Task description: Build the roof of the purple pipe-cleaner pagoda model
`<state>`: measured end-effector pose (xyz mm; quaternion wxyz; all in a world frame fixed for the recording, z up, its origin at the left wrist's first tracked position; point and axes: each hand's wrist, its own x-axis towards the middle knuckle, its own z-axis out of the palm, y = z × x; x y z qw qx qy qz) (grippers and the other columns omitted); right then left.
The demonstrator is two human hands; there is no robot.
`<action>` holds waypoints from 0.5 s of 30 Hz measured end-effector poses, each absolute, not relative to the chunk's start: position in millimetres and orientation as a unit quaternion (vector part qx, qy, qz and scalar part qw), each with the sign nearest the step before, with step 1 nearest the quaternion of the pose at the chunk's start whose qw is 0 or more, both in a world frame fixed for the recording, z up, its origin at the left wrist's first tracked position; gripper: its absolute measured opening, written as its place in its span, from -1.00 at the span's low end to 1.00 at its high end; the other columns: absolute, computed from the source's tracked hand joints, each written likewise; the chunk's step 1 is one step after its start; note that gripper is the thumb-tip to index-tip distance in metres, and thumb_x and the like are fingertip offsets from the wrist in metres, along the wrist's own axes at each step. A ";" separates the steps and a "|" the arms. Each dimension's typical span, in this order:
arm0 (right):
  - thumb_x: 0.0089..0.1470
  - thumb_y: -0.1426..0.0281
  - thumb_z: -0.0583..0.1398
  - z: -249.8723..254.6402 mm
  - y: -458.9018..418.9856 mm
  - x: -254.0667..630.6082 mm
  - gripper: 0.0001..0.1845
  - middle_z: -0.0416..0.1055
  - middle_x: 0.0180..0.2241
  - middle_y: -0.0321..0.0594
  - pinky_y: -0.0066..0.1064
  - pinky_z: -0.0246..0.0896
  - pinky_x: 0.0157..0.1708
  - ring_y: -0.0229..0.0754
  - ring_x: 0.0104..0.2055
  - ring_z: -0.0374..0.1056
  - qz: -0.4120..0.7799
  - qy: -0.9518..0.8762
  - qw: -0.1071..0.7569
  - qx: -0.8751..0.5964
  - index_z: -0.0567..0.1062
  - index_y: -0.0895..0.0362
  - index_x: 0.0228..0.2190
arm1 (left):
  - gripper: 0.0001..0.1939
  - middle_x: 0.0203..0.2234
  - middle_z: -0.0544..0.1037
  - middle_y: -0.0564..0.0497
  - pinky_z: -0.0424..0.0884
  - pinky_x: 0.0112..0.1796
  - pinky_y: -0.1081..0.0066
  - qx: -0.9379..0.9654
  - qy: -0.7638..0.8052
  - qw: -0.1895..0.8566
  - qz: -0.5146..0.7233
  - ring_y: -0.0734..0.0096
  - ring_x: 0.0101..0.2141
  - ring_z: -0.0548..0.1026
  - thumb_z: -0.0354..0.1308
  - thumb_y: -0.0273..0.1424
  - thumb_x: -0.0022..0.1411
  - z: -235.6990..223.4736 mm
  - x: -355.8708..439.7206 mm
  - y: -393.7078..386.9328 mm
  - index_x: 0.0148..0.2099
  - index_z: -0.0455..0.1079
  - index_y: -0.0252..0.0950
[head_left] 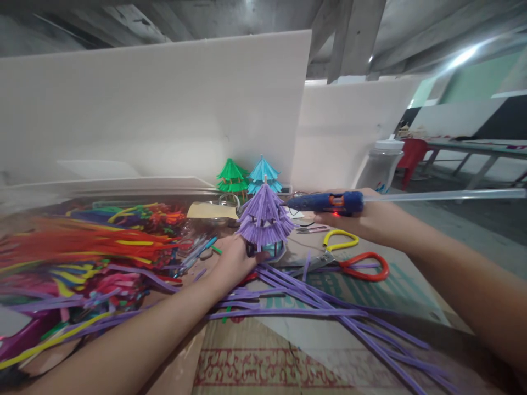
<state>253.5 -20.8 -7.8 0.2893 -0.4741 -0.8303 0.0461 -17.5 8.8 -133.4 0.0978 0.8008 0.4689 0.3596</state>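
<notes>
My left hand (236,260) is closed around the base of a small purple pagoda model (267,219), its tiered roofs covered in fuzzy pipe-cleaner strips. In my right hand (364,219) is a blue hot glue gun (329,203) with a red light lit on it. A long clear glue stick (444,195) sticks out of its back. The gun's nozzle points left and meets the pagoda's upper roof edge; whether it touches cannot be made out. Loose purple pipe cleaners (313,299) lie in front of the model.
Scissors (329,258) with yellow and red handles lie at the right. Green (233,175) and blue (263,170) pagoda models stand behind. Bundles of colourful pipe cleaners (82,241) cover the left side. A clear plastic bottle (381,164) stands at the back right, before white boards (164,109).
</notes>
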 end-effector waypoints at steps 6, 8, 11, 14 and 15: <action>0.10 0.01 0.19 -6.9 -20.1 256.2 -0.56 0.59 -0.31 -0.24 -0.35 0.32 -0.37 -0.12 -0.32 0.46 0.057 -0.824 0.267 -0.497 0.58 0.02 -0.13 | -0.74 -0.26 0.59 -0.11 0.45 -0.11 0.20 0.799 0.476 0.090 0.355 0.09 -0.15 0.54 0.26 -0.34 0.13 -133.0 -16.9 8.3 -0.12 0.42 -0.31; 0.09 0.01 0.20 -7.7 -19.1 256.6 -0.56 0.58 -0.33 -0.25 -0.36 0.32 -0.38 -0.12 -0.33 0.46 0.057 -0.821 0.270 -0.500 0.57 0.01 -0.12 | -0.72 -0.29 0.59 -0.09 0.45 -0.10 0.20 0.795 0.477 0.085 0.365 0.10 -0.15 0.54 0.26 -0.35 0.11 -134.8 -17.4 9.7 -0.11 0.41 -0.30; 0.09 0.01 0.20 -7.9 -18.9 255.4 -0.57 0.57 -0.33 -0.24 -0.36 0.31 -0.39 -0.11 -0.32 0.46 0.070 -0.815 0.277 -0.504 0.57 0.02 -0.15 | -0.69 -0.31 0.58 -0.07 0.44 -0.04 0.21 0.789 0.463 0.084 0.395 0.12 -0.14 0.54 0.23 -0.37 0.13 -138.7 -19.0 13.7 -0.05 0.39 -0.29; 0.09 0.02 0.20 -6.7 -20.5 252.1 -0.59 0.57 -0.33 -0.24 -0.34 0.31 -0.37 -0.10 -0.32 0.47 0.079 -0.809 0.279 -0.512 0.57 0.04 -0.18 | -0.66 -0.19 0.57 -0.13 0.42 0.01 0.18 0.785 0.445 0.097 0.420 0.11 -0.07 0.52 0.16 -0.38 0.18 -144.0 -21.0 18.4 0.02 0.35 -0.32; 0.08 0.03 0.20 -6.5 -20.9 250.8 -0.59 0.57 -0.34 -0.24 -0.33 0.31 -0.37 -0.09 -0.32 0.47 0.079 -0.806 0.281 -0.516 0.57 0.04 -0.19 | -0.65 -0.14 0.56 -0.16 0.42 0.01 0.16 0.781 0.448 0.105 0.423 0.10 -0.04 0.51 0.14 -0.37 0.19 -145.8 -21.7 19.7 0.03 0.34 -0.33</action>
